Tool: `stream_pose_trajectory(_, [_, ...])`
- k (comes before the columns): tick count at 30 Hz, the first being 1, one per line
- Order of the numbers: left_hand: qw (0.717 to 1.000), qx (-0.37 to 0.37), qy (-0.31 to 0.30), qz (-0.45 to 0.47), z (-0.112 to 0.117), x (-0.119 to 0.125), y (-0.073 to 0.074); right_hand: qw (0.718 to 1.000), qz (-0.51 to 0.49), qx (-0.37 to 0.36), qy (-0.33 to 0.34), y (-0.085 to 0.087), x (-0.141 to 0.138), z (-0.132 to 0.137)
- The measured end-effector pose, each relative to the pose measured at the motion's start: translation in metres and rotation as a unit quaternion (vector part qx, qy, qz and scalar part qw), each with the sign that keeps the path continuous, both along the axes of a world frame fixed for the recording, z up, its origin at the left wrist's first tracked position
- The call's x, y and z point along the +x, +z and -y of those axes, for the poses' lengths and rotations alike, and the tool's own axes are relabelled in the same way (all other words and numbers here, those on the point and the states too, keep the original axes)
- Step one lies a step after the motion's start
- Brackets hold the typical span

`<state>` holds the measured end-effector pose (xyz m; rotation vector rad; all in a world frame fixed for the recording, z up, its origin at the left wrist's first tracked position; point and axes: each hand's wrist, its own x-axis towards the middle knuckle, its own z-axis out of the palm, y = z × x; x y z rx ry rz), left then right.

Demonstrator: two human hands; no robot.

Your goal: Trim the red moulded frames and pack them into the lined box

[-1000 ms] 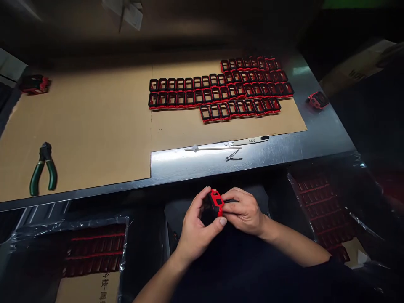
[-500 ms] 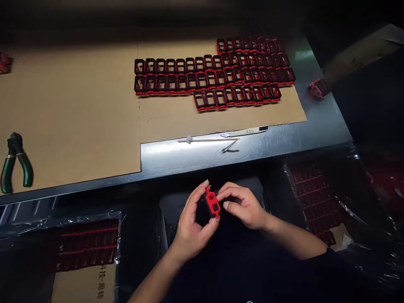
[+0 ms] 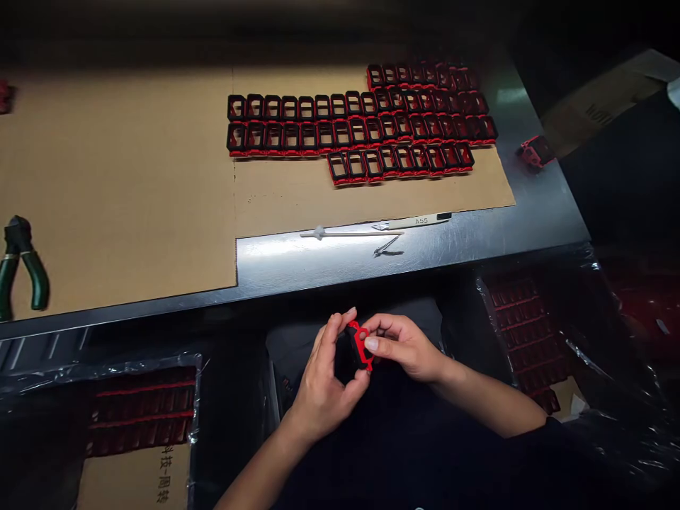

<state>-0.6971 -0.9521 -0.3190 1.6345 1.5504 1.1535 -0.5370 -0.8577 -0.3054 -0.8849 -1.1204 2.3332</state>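
Both my hands are held low in front of the steel table's edge, holding a small red-and-black moulded frame. My left hand cups its dark back and side, and my right hand pinches its red edge between thumb and fingers. Much of the frame is hidden by my fingers. Farther off, on a cardboard sheet, lie several rows of similar red-and-black frames, none within reach of my fingers.
Green-handled pliers lie on the cardboard at left. A white rod, a labelled pen and a small metal tool rest along the steel table. Another frame sits far right. Plastic-wrapped trays flank me below.
The frame has turned in my fingers, and my right hand has closed back onto it. The table scene has shifted left and up in view since the oldest frame.
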Motion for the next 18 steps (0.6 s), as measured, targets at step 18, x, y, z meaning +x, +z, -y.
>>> stream_pose_trajectory(18, [0.995, 0.042, 0.026, 0.082, -0.002, 0.005, 0.003, 0.922, -0.213, -0.322, 0.037, -0.043, -0.008, 0.012])
